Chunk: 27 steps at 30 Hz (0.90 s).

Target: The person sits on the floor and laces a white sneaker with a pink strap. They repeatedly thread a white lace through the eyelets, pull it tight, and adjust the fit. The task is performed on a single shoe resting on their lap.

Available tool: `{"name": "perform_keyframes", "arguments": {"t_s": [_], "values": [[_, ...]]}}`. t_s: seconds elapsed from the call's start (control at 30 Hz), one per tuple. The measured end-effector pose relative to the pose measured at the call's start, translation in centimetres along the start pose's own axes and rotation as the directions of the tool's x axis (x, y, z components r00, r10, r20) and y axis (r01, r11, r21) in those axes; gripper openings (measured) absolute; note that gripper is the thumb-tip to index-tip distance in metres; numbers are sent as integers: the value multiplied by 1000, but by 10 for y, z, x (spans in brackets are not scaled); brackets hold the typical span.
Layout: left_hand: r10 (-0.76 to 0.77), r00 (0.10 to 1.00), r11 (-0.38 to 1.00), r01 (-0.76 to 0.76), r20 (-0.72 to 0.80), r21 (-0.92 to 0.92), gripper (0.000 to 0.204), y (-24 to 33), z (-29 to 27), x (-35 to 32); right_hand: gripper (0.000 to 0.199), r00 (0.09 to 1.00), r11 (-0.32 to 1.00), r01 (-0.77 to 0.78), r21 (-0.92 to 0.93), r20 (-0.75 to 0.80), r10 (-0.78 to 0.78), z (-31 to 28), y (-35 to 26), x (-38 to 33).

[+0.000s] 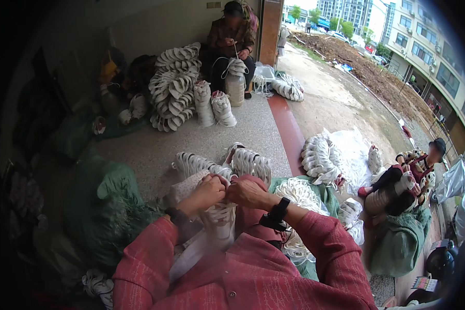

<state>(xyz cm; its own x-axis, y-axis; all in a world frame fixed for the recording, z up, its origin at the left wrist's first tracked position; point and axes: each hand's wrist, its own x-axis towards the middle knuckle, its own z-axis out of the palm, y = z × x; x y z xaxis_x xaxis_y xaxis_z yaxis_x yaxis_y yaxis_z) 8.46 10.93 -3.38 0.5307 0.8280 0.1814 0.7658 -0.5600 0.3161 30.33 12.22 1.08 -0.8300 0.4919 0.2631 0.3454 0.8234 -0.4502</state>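
In front of my chest my left hand and my right hand come close together, fingers closed in a pinch. Just below them a white shoe upper with strap-like slots stands on my lap, its top edge at my fingertips. My left hand appears to grip that edge. Whatever my right fingers pinch is too small and hidden to make out. Beyond my hands lie two stacks of nested white shoe uppers. To the right of my lap is a heap of white laces on green sacking.
Large green sacks bulge on my left. A person sits at the back wall beside a tall pile of uppers. Another person sits at right behind a green sack. More uppers lie by white plastic sheeting.
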Motion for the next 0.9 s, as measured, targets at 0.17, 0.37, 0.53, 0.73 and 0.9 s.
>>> {"name": "perform_keyframes", "arguments": {"t_s": [0.17, 0.37, 0.53, 0.73, 0.9], "values": [[219, 946, 933, -275, 238, 233, 20, 16, -18, 23, 20, 966, 910, -257, 326, 73, 247, 17, 21, -10], [-214, 949, 848, 298, 232, -438, 22, 20, -53, 21, 24, 999, 928, -10, 372, 44, -7, 7, 41, -11], [-394, 785, 916, 295, -478, -271, 26, -13, -71, -48, 20, 994, 864, -110, 491, 62, 92, -2, 33, -12], [-618, 713, 66, 466, 330, -882, 30, 18, -86, -141, 25, 918, 692, -332, 641, 53, 392, -23, 26, -7], [-244, 839, -518, 311, 486, -797, 46, 51, -68, -157, 14, 964, 827, -191, 529, -58, 260, -27, -3, 12]]}}
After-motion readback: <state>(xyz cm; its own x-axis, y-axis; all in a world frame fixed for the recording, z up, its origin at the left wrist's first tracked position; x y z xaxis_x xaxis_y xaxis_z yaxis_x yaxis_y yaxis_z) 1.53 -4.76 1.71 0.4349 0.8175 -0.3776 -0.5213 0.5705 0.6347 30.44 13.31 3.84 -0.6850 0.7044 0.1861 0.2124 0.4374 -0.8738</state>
